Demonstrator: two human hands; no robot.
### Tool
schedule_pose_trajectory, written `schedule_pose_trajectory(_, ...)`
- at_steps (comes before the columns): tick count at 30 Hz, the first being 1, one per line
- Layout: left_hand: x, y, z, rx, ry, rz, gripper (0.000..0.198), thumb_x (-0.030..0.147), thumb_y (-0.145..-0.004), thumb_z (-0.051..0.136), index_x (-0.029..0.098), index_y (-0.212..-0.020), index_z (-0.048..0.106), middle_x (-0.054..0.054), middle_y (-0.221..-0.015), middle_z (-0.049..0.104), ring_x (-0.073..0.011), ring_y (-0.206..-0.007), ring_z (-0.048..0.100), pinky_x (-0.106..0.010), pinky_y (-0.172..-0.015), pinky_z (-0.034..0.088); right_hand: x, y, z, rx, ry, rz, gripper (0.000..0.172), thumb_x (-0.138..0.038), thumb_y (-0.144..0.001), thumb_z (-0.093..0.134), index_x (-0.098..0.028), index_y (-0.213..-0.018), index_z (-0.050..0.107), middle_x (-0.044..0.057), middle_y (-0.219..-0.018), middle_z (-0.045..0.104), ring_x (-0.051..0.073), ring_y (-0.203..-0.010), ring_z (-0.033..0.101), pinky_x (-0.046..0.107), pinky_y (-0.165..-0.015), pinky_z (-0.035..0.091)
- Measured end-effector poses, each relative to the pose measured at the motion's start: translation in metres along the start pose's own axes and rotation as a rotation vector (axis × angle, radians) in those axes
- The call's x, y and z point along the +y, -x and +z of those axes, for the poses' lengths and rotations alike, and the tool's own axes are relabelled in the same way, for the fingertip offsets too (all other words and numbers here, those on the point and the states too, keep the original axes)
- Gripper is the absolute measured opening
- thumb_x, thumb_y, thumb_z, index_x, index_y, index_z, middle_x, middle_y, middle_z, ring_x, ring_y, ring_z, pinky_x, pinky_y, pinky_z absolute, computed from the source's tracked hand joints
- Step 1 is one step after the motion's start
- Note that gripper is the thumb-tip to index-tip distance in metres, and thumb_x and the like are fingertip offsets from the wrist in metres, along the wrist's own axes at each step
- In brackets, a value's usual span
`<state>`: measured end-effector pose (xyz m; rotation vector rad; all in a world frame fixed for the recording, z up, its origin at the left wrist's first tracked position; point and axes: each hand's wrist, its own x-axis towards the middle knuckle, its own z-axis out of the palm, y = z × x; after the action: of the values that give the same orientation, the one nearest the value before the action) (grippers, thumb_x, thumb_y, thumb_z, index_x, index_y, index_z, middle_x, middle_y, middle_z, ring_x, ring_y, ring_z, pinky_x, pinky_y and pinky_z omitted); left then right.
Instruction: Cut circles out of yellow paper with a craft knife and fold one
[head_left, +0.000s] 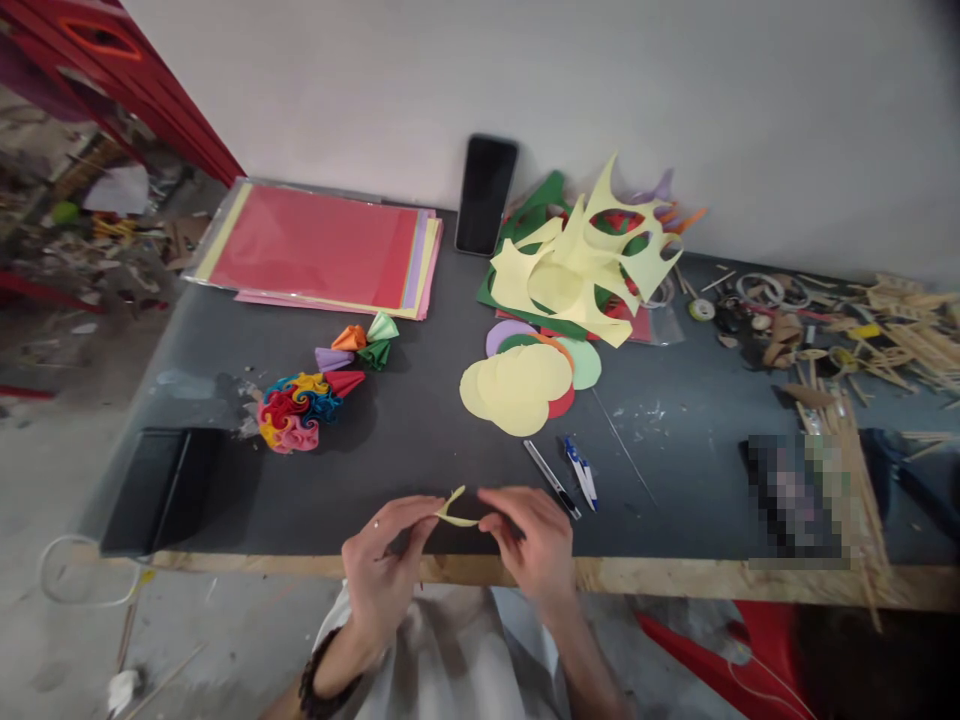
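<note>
A pale yellow piece of folded paper (pixel 454 517) is held up near the table's front edge, its two flaps spread apart. My left hand (pixel 390 555) pinches the folded end between thumb and fingertips. On the other side, my right hand (pixel 534 540) has its thumb and index finger apart, close to the free ends of the flaps; whether the thumb touches the lower flap I cannot tell. Just beyond the hands lies a stack of cut paper circles (pixel 517 385), pale yellow on top. A utility knife (pixel 551 477) and a blue-and-white compass (pixel 581 473) rest beside it.
Folded paper cones (pixel 351 338) and a multicoloured curled-paper piece (pixel 296 410) lie left. Behind are coloured sheets (pixel 315 245), a phone (pixel 486 195) against the wall, and paper offcuts (pixel 577 270). Sticks (pixel 892 310) clutter the right; a black case (pixel 154 490) sits front left.
</note>
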<state>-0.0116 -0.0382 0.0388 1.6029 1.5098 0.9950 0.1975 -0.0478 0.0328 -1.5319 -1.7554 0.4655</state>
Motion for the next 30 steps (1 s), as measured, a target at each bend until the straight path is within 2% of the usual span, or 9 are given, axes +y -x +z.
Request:
schedule_pose_trajectory(3, -0.01, -0.01, -0.005, 0.094, -0.059, -0.005, 0.02, 0.026, -0.096, 0.07, 0.03, -0.113, 0.08, 0.0, -0.105, 0.085, -0.0181, -0.09, 0.079, -0.031, -0.083, 0.064, 0.034, -0.02, -0.004, 0.048, 0.301, 0.113, 0.026, -0.035, -0.101, 0.065, -0.024, -0.122, 0.075, 0.007, -0.11, 0.083, 0.023, -0.103, 0.075, 0.036, -0.091, 0.057)
schedule_pose_trajectory(6, -0.025, -0.026, -0.01, 0.231, -0.143, 0.049, 0.026, 0.025, -0.09, 0.078, 0.031, -0.115, 0.08, -0.002, -0.11, 0.084, -0.0206, -0.097, 0.076, -0.036, -0.093, 0.059, 0.06, -0.035, -0.003, 0.118, 0.546, 0.107, 0.032, -0.032, -0.101, 0.065, -0.024, -0.131, 0.072, 0.009, -0.128, 0.079, 0.027, -0.119, 0.068, 0.041, -0.099, 0.052)
schedule_pose_trajectory(8, -0.035, -0.036, -0.013, 0.304, -0.203, 0.078, 0.029, 0.025, -0.087, 0.082, 0.033, -0.114, 0.081, -0.003, -0.114, 0.084, -0.0219, -0.101, 0.074, -0.038, -0.098, 0.056, 0.067, -0.039, -0.001, 0.121, 0.604, 0.09, 0.031, -0.032, -0.101, 0.065, -0.024, -0.13, 0.072, 0.008, -0.127, 0.08, 0.026, -0.117, 0.067, 0.04, -0.096, 0.05)
schedule_pose_trajectory(12, -0.045, -0.043, -0.018, 0.35, -0.414, 0.133, 0.05, 0.027, -0.088, 0.081, 0.035, -0.136, 0.071, -0.007, -0.137, 0.076, -0.0247, -0.115, 0.07, -0.043, -0.106, 0.05, 0.062, -0.037, 0.003, 0.131, 0.661, 0.064, 0.019, -0.031, -0.1, 0.065, -0.028, -0.114, 0.078, 0.004, -0.116, 0.084, 0.023, -0.104, 0.068, 0.039, -0.086, 0.044)
schedule_pose_trajectory(15, -0.05, -0.031, -0.019, 0.413, -0.532, 0.244, 0.045, 0.026, -0.083, 0.085, 0.035, -0.126, 0.077, -0.007, -0.121, 0.081, -0.025, -0.104, 0.07, -0.042, -0.102, 0.047, 0.058, -0.035, 0.005, 0.133, 0.65, 0.047, 0.021, -0.039, -0.097, 0.07, -0.027, -0.113, 0.078, 0.006, -0.113, 0.084, 0.024, -0.103, 0.068, 0.039, -0.084, 0.041)
schedule_pose_trajectory(18, -0.051, -0.015, -0.016, 0.317, -0.576, 0.386, 0.034, 0.02, -0.082, 0.086, 0.037, -0.111, 0.082, -0.001, -0.09, 0.083, -0.0209, -0.083, 0.067, -0.036, -0.084, 0.043, 0.058, -0.036, 0.007, 0.157, 0.641, 0.031, 0.017, -0.041, -0.097, 0.072, -0.028, -0.106, 0.079, 0.003, -0.108, 0.085, 0.022, -0.098, 0.069, 0.038, -0.083, 0.04)
schedule_pose_trajectory(21, -0.047, -0.008, -0.008, 0.187, -0.579, 0.369, 0.035, 0.023, -0.085, 0.082, 0.038, -0.117, 0.081, 0.0, -0.096, 0.084, -0.0209, -0.082, 0.069, -0.035, -0.076, 0.042, 0.059, -0.037, 0.008, 0.158, 0.652, -0.047, 0.01, -0.031, -0.1, 0.069, -0.028, -0.102, 0.078, 0.001, -0.104, 0.086, 0.019, -0.096, 0.071, 0.037, -0.082, 0.041)
schedule_pose_trajectory(25, -0.045, -0.017, 0.002, 0.144, -0.615, 0.292, 0.037, 0.028, -0.092, 0.075, 0.034, -0.129, 0.076, -0.004, -0.111, 0.084, -0.0236, -0.086, 0.07, -0.037, -0.08, 0.045, 0.059, -0.037, 0.008, 0.102, 0.68, -0.129, 0.01, -0.023, -0.102, 0.065, -0.025, -0.105, 0.075, 0.002, -0.107, 0.086, 0.016, -0.089, 0.072, 0.035, -0.077, 0.042)
schedule_pose_trajectory(30, -0.048, -0.032, -0.003, 0.092, -0.657, 0.29, 0.044, 0.025, -0.096, 0.069, 0.031, -0.139, 0.069, -0.008, -0.129, 0.079, -0.0273, -0.099, 0.071, -0.042, -0.092, 0.047, 0.059, -0.035, 0.008, 0.315, 0.684, -0.146, 0.01, -0.019, -0.103, 0.061, -0.022, -0.097, 0.069, 0.006, -0.107, 0.086, 0.014, -0.086, 0.079, 0.029, -0.074, 0.052)
